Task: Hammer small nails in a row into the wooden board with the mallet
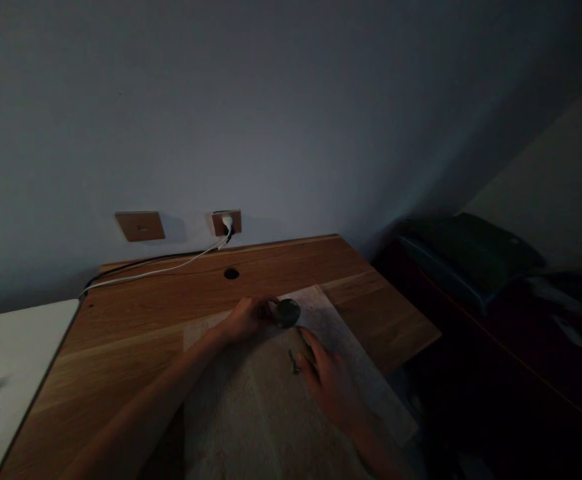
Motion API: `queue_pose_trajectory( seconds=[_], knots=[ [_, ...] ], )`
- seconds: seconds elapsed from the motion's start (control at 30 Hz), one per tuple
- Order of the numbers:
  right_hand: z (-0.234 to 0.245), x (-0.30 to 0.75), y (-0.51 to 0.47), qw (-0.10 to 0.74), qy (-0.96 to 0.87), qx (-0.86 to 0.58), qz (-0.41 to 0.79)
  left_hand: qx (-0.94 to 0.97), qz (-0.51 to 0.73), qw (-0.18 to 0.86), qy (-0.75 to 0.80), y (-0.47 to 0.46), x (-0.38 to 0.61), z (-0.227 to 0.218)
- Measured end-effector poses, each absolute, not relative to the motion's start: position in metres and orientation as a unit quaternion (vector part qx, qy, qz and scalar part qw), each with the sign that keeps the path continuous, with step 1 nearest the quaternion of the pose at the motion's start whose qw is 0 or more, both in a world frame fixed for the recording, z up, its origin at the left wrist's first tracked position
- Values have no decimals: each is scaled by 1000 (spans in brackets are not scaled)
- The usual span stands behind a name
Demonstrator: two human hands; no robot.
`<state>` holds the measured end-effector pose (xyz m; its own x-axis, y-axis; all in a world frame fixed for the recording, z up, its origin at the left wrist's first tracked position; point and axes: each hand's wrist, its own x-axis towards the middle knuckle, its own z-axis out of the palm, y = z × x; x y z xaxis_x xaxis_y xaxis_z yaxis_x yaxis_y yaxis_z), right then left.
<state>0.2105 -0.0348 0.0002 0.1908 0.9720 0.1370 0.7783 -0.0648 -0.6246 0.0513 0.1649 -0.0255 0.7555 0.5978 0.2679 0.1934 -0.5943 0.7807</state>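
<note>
Over a pale sheet (231, 413), my left hand (247, 319) has its fingers curled at the edge of a round, dark object (288, 312) with a smooth face. My right hand (331, 380) is closed around a pale, stick-like handle (303, 345) that points toward the round object. Whether the handle and the round object are joined, I cannot tell in the dim light. A small metallic piece (293, 362) shows just left of my right fingers; its kind is unclear.
The sheet lies on a wooden desk (135, 320) with a dark cable hole (231, 273). White and black cables (171, 268) run from a wall socket (227, 223). A white surface (15, 360) adjoins at left. Beyond the right edge sits a dark green bundle (471, 253).
</note>
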Motion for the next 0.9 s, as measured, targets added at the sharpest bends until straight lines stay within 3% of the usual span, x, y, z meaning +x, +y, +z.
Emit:
queue_pose_trajectory(
  seconds=[0.47, 0.7, 0.9],
  knots=[
    [-2, 214, -45, 305, -610, -713, 161, 850, 232, 420, 216, 165, 52, -20],
    [-14, 230, -60, 306, -590, -732, 150, 888, 219, 330, 235, 160, 52, -9],
    [-9, 228, -60, 251, -598, -747, 147, 947, 117, 279, 105, 134, 58, 19]
  ],
)
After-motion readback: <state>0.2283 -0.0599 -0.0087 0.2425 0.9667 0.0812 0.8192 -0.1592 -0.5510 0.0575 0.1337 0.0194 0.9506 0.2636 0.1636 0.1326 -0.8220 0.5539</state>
